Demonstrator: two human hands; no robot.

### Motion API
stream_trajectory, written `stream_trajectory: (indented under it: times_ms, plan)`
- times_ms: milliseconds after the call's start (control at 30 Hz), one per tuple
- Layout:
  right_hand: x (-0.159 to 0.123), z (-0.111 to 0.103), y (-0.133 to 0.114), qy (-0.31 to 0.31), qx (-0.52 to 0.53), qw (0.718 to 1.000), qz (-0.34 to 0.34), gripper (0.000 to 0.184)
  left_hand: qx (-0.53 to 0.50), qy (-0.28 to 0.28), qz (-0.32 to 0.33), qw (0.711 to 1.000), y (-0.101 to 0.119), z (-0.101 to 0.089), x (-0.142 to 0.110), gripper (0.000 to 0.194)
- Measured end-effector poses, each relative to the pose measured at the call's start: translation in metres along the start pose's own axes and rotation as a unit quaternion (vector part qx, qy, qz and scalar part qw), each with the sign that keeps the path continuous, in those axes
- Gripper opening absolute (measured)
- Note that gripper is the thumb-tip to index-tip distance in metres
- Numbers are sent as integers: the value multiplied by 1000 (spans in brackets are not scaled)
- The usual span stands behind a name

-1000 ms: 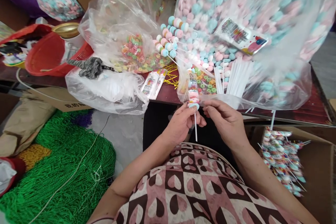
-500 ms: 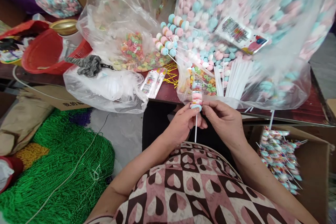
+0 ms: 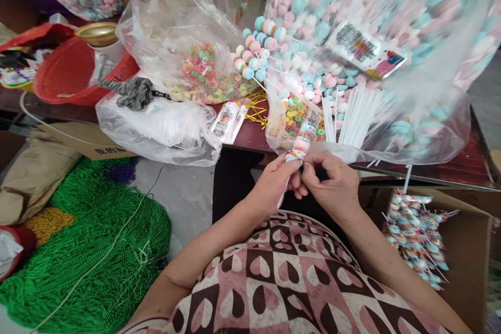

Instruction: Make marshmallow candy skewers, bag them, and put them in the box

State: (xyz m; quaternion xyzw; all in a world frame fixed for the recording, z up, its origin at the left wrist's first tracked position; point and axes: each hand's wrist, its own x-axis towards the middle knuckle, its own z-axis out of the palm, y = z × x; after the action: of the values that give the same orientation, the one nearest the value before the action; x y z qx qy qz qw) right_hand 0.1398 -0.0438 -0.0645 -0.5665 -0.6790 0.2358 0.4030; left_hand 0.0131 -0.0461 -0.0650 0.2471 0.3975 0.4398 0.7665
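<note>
Too firm a squeeze by the left hand (image 3: pixel 273 181) could dent the soft sweets of the pink, white and blue candy skewer (image 3: pixel 301 145) in its clear, printed plastic wrapper (image 3: pixel 309 128), while a slack one could let it turn. The left hand grasps the skewer's lower end, the upper part leaning away toward the dark-red table (image 3: pixel 250 137); the right hand (image 3: pixel 335 181), fingers bent, is just beside that end, its grip impossible to tell.
</note>
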Motion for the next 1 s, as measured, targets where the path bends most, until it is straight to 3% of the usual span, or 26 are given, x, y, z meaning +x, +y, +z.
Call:
stream_trajectory:
  times_ms: [100, 167, 367, 467, 567, 800, 1000]
  plan:
    - [-3, 3, 8, 37, -98, 992, -77, 12, 25, 33, 2, 999, -2, 2, -1, 19]
    - [-5, 5, 13, 42, -105, 989, -98, 13, 44, 54, 15, 997, -5, 1, 0, 17]
    - [-7, 2, 17, 30, -7, 999, -36, 15, 148, 71, 33, 986, -4, -3, 4, 41]
    - [-3, -1, 13, 37, -22, 997, -61, 15, 186, 69, 33, 980, -2, -4, 3, 46]
    - [1, 0, 12, 23, -68, 992, -104, 12, 163, 53, 28, 985, -4, -5, 3, 49]
    - [5, 2, 15, 21, -114, 986, -118, 15, 71, 34, 12, 997, -11, -8, 5, 49]
    - [6, 0, 11, 12, -64, 998, -27, 11, 71, 32, 2, 997, -8, -5, 4, 42]
